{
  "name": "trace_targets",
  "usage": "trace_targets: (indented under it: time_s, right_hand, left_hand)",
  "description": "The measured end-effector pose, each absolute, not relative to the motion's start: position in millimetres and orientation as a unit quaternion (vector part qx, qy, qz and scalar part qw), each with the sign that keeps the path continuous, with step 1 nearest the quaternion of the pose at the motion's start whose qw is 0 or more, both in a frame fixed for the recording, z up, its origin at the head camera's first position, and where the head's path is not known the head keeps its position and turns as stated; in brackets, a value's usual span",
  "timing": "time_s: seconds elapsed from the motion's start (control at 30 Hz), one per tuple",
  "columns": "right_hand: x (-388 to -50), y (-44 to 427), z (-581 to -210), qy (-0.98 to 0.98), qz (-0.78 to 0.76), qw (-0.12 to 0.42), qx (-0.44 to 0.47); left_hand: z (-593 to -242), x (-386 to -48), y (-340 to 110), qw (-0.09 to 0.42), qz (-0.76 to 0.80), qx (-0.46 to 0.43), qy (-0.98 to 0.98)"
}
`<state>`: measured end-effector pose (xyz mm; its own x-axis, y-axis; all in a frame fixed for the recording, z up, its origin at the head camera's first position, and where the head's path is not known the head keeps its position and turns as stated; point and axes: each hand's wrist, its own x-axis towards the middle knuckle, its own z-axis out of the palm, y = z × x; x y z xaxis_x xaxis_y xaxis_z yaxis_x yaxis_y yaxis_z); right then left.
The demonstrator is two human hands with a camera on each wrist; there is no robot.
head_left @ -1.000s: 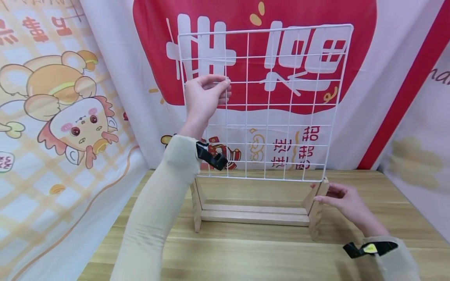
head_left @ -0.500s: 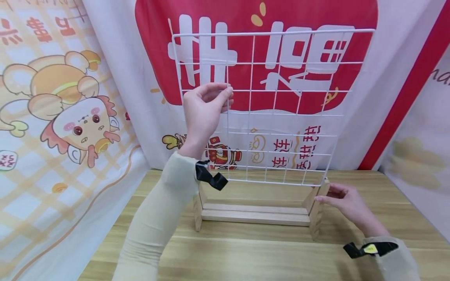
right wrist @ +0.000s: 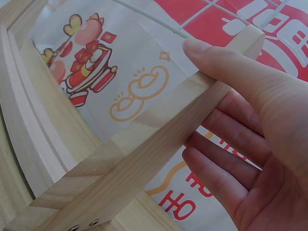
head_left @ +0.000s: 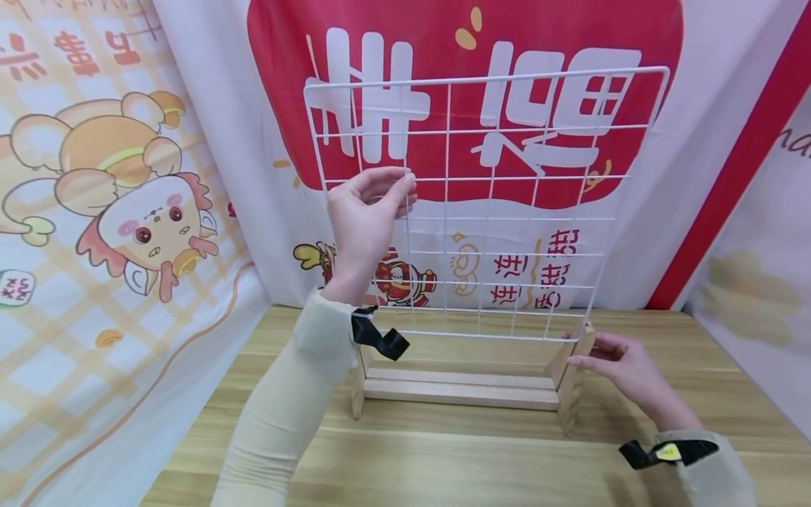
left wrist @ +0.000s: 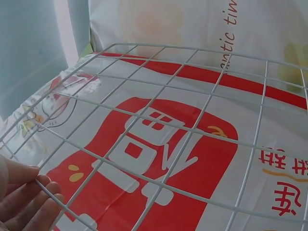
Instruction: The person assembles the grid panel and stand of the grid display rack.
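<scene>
In the head view my left hand [head_left: 367, 218] pinches a vertical wire of a white wire grid panel [head_left: 447, 179], left of its middle. The left wrist view shows the thumb and curled fingers around that wire. Below the panel is a pale wooden stand [head_left: 459, 394] with two side uprights joined by a low double rail. My right hand [head_left: 621, 366] grips the top of the stand's right upright [right wrist: 159, 130], thumb on the near side and fingers behind. The panel's lower right corner is close to that upright's top. Contact there is unclear. My left forearm hides the lower left corner.
The stand is on a wood-grain table [head_left: 443, 465]. Behind it hangs a red and white printed cloth [head_left: 570, 28], and another printed cloth [head_left: 127, 211] covers the left side. A black strap [head_left: 380, 336] sticks out from my left wrist.
My left hand has moved down with the grid panel. The panel's top edge is lower, and its right side has swung outward to the right. The right hand and stand have stayed in place.
</scene>
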<state>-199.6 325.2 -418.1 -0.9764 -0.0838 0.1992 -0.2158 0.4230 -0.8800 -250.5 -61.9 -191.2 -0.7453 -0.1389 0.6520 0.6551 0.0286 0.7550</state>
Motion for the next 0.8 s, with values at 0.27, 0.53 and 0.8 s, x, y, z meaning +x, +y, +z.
trace_targets:
  time_s: [0.27, 0.53, 0.8]
  right_hand:
    - [-203, 327, -423, -0.822, 0.555, 0.059, 0.114]
    - [-205, 328, -423, -0.825, 0.550, 0.064, 0.113]
    - [-203, 327, -421, -0.828, 0.547, 0.061, 0.110]
  left_hand:
    - [-198, -247, -62, 0.290, -0.670, -0.196, -0.655]
    - [-204, -246, -63, 0.298, -0.670, -0.192, -0.652]
    - [-210, -241, -64, 0.293, -0.668, -0.193, -0.657]
